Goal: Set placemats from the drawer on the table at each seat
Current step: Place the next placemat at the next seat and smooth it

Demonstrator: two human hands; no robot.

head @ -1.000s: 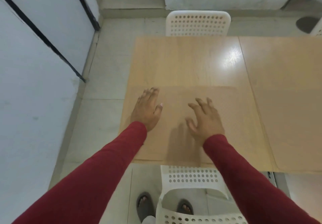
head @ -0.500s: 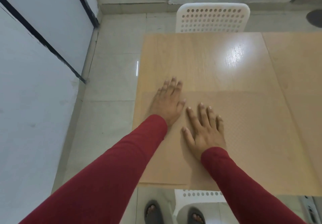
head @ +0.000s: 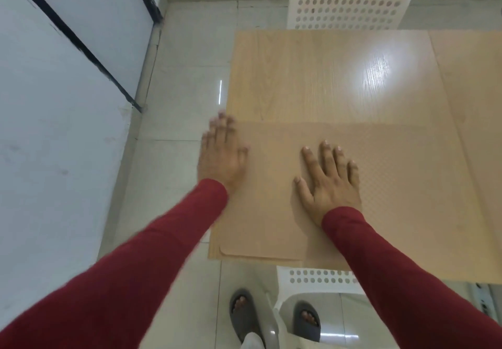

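Step in hand, as I judge it: smoothing and squaring a placemat [head: 380, 185] laid at the near seat of the table [head: 312, 77]. The placemat is a tan sheet with a fine dotted texture, lying flat on the pale wood top; its far edge runs straight across the table about midway, and its rounded near-left corner sits just inside the table's near-left corner. The right hand [head: 330, 183] lies palm down on the placemat, fingers straight and slightly spread, nothing held. The left hand [head: 221, 156] is blurred; fingers look extended, not curled round anything, and it sits at the placemat's left edge, half over the table's side with floor beneath. Whether it touches the mat, I cannot tell. So the mat lies under the right palm and beside the left, pressed rather than gripped. A white perforated chair [head: 320, 280] is tucked in at this seat, the person's grey sandals either side of it. A second white chair [head: 350, 4] stands at the far side, and the tabletop before it is bare wood, so that seat likely needs a mat. Next move, in my judgement: lift both palms clear without dragging the sheet, then fetch another placemat. A second tan surface [head: 478, 104] lies to the right; whether mat or tabletop is unclear.
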